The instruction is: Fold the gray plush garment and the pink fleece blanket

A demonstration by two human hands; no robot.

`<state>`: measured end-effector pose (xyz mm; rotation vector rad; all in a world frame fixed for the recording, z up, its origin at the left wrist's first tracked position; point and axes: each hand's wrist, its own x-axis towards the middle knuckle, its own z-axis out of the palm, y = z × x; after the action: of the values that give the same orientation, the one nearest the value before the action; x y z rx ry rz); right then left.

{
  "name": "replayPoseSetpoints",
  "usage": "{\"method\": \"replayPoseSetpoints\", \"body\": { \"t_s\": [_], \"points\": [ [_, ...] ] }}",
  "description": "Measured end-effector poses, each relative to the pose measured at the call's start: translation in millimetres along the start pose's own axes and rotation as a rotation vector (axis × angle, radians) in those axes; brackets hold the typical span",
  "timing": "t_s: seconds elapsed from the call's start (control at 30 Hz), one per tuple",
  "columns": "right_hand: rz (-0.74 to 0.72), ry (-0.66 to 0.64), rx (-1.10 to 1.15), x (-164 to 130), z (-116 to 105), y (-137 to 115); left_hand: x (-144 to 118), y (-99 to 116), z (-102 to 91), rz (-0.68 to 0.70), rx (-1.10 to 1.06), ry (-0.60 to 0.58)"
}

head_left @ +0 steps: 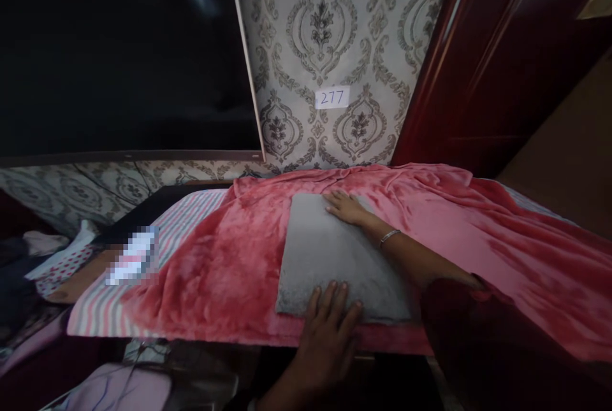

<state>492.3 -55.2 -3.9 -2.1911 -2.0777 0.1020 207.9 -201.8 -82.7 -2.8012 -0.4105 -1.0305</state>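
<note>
A grey folded cloth (329,258) lies flat on a pink plush blanket (229,258) spread over a table. My left hand (327,328) rests palm down on the cloth's near edge, fingers spread. My right hand (347,207) lies flat on the cloth's far right corner, fingers apart, a thin bracelet on the wrist. Neither hand grips anything.
Under the blanket lies a striped sheet (186,220), showing at the left. A dark screen (119,54) hangs at the back left, patterned wallpaper carries a paper label reading 277 (331,97), and a dark red door (497,60) stands at the right. Clothes (48,258) pile at the far left.
</note>
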Motion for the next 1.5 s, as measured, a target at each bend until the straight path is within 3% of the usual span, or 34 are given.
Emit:
{"method": "replayPoseSetpoints", "body": {
  "t_s": [0.07,0.17,0.23,0.3,0.4,0.67,0.87,1.13,1.33,1.4,1.5],
  "points": [
    [-0.148,0.006,0.009,-16,-1,-22,2,-5,-14.5,-0.016,-0.031,-0.031],
    [-0.472,-0.040,0.051,-46,10,-62,3,-18,-28.6,-0.102,-0.037,0.027],
    [-0.625,-0.093,0.075,-61,21,-83,1,-27,-29.5,-0.155,-0.018,0.055],
    [-0.685,-0.116,0.085,-64,29,-91,-4,-33,-24.7,-0.181,0.013,0.048],
    [-0.616,-0.100,0.087,-46,31,-82,-12,-35,-13.8,-0.192,0.038,0.048],
    [-0.286,-0.083,0.043,42,24,-44,-22,-37,3.9,-0.182,-0.016,0.167],
    [-0.205,-0.042,0.047,68,28,-39,-24,-40,11.6,-0.183,-0.001,0.230],
    [-0.185,-0.013,0.024,67,29,-40,-25,-41,14.8,-0.190,0.026,0.223],
    [-0.096,-0.022,0.002,46,16,-61,-21,-36,-5.1,-0.180,0.002,0.125],
    [-0.210,0.026,0.056,26,19,-73,-20,-36,-16.1,-0.177,-0.031,0.084],
    [-0.528,0.083,0.205,-15,28,-95,-20,-39,-28.5,-0.195,-0.074,0.062]
  ]
}}
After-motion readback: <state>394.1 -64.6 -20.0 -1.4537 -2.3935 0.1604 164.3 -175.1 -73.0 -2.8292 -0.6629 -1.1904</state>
